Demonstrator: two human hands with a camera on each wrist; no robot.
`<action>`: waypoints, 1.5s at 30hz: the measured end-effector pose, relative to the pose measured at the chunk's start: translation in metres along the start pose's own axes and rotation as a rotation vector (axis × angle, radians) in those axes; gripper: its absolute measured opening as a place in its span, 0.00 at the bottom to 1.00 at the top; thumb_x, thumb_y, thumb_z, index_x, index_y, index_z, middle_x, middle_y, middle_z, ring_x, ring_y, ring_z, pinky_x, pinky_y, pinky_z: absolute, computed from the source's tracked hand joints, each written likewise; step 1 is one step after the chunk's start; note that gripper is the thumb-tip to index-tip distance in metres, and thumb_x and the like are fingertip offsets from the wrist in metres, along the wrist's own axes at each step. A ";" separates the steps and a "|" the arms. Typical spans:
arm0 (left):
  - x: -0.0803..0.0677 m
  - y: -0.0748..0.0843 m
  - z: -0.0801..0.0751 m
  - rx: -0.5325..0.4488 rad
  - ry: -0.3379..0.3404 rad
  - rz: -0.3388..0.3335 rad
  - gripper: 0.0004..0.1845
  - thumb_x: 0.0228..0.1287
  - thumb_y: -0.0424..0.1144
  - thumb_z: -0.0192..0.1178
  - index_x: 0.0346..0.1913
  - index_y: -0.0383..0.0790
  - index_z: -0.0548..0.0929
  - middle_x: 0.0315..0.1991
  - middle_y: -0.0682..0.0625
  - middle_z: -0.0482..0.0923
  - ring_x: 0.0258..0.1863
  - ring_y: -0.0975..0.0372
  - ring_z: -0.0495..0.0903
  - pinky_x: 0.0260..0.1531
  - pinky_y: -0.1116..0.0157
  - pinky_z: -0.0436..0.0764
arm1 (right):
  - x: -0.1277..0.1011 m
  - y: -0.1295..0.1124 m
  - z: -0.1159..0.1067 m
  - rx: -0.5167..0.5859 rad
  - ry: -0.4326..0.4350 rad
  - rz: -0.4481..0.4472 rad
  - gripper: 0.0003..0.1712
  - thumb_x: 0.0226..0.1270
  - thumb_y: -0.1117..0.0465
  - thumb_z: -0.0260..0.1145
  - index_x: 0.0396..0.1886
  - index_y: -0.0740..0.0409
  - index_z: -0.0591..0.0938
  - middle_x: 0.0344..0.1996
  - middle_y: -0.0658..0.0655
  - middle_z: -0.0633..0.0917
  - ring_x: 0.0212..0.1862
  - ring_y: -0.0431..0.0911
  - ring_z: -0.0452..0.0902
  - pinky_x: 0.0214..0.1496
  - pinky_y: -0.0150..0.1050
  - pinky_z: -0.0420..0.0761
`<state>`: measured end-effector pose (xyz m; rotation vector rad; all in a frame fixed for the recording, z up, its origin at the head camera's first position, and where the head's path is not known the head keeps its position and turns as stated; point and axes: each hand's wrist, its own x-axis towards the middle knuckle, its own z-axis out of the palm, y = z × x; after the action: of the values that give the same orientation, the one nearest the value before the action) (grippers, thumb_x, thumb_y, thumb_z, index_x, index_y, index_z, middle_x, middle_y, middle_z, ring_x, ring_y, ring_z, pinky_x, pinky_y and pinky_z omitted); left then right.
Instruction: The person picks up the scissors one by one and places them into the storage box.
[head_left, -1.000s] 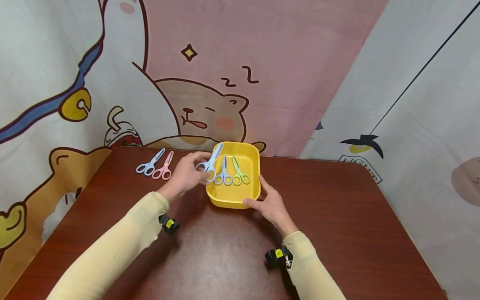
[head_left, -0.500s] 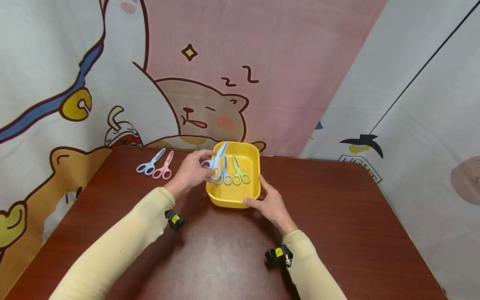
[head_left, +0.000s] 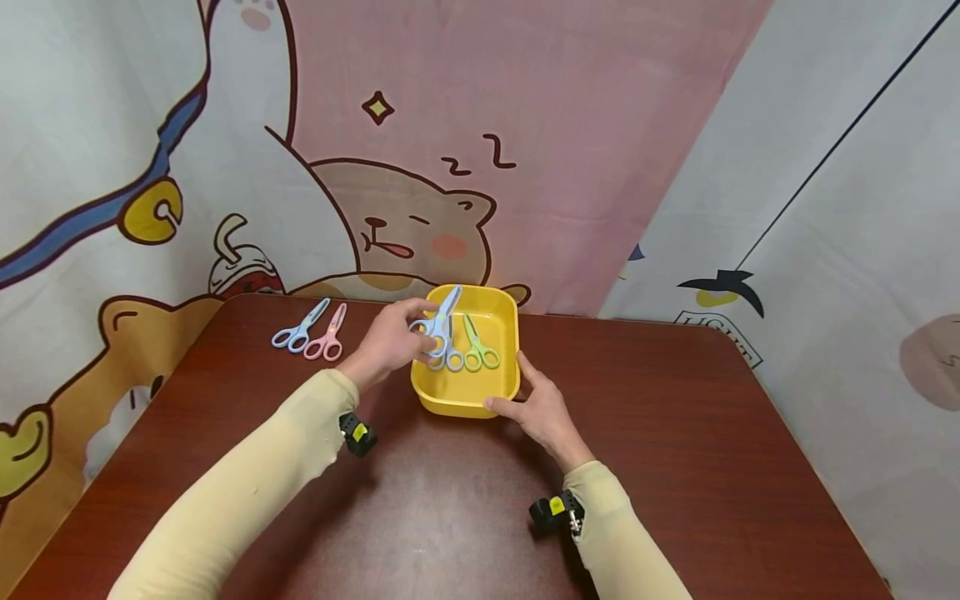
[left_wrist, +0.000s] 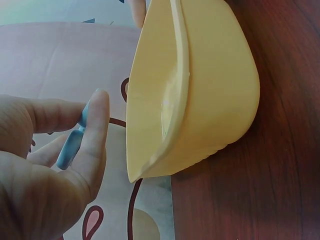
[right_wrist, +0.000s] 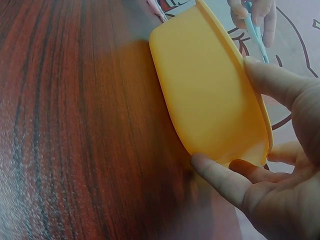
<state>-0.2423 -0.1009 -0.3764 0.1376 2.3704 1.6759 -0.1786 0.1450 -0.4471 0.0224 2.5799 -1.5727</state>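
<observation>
In the head view, my left hand (head_left: 390,337) pinches a pair of light blue scissors (head_left: 449,305) by the handle loops, blades pointing away. These scissors hang over the left side of a yellow plastic bin (head_left: 457,407). Inside the bin lie green scissors (head_left: 480,353) and periwinkle-blue scissors (head_left: 454,358), the latter partly covered by the held pair. My right hand (head_left: 543,412) grips the bin's near right corner. In the right wrist view its thumb (right_wrist: 272,82) lies on the rim, with the fingers against the wall and bottom edge.
Left of the bin, blue scissors (head_left: 300,327) and pink scissors (head_left: 327,335) lie side by side on the brown wooden table (head_left: 660,433). A cartoon-printed curtain (head_left: 585,150) hangs behind the table's back edge.
My left hand has moved a little to the right with the light blue scissors, further over the bin. The right hand and the bin have stayed in place.
</observation>
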 end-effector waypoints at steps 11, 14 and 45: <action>0.006 0.003 0.005 -0.001 -0.012 -0.020 0.31 0.64 0.21 0.63 0.70 0.38 0.75 0.62 0.36 0.70 0.44 0.46 0.83 0.45 0.50 0.88 | 0.000 0.001 0.001 -0.005 0.007 0.007 0.61 0.58 0.55 0.81 0.84 0.56 0.54 0.79 0.60 0.64 0.62 0.52 0.81 0.62 0.47 0.81; 0.007 0.004 0.007 -0.009 -0.010 -0.024 0.31 0.63 0.20 0.63 0.70 0.37 0.75 0.61 0.35 0.70 0.46 0.41 0.83 0.44 0.50 0.88 | 0.000 0.001 0.002 -0.006 0.009 0.006 0.61 0.58 0.55 0.81 0.84 0.55 0.54 0.79 0.60 0.64 0.61 0.52 0.81 0.62 0.47 0.80; 0.022 0.007 0.020 -0.017 -0.039 -0.073 0.31 0.64 0.20 0.64 0.70 0.36 0.75 0.60 0.35 0.72 0.36 0.52 0.85 0.45 0.52 0.88 | -0.001 0.002 0.002 0.001 0.004 -0.002 0.61 0.59 0.54 0.81 0.84 0.56 0.54 0.79 0.61 0.63 0.62 0.54 0.81 0.59 0.46 0.83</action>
<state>-0.2593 -0.0752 -0.3797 0.0786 2.3037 1.6448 -0.1770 0.1442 -0.4500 0.0230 2.5838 -1.5759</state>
